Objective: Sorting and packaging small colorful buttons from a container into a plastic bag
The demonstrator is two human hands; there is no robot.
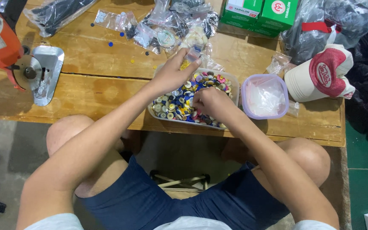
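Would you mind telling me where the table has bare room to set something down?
Bare wood lies between the metal plate and the button tray. It is crowded behind the left hand with small bags, and right of the tub.

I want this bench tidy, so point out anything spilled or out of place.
A few loose buttons lie scattered on the wooden table, outside the tray of buttons that the right hand picks through. The left hand holds a small clear bag above it. Crumpled plastic bags clutter the far edge.
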